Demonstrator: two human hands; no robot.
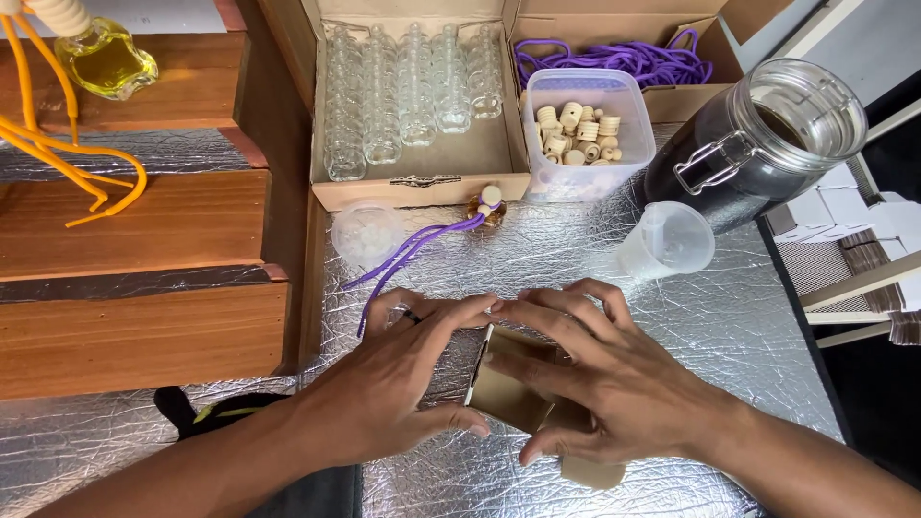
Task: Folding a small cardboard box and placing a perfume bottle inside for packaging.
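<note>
On the foil-covered table [729, 326], small cardboard box [508, 388] gripped between left hand [403, 384], right hand [595, 379] fingers.

Your left hand [384, 384] and right hand [595, 369] meet on the small cardboard box [513, 393], which lies on the foil-covered table [729, 326] right before you. Behind your hands lies a corded little bottle [487, 207], its cord running back toward your left hand, with a round lid [366, 233] to its left and a plastic cup [669, 241] on its side to its right. Farther back, left to right: an open carton [422, 177] with rows of empty bottles [413, 91] in it, a tub of wooden caps [582, 129] (cords [614, 59] sit in the box behind it), and a clip-top jar [758, 144]. Wooden steps [134, 225] stand at your left.
</note>
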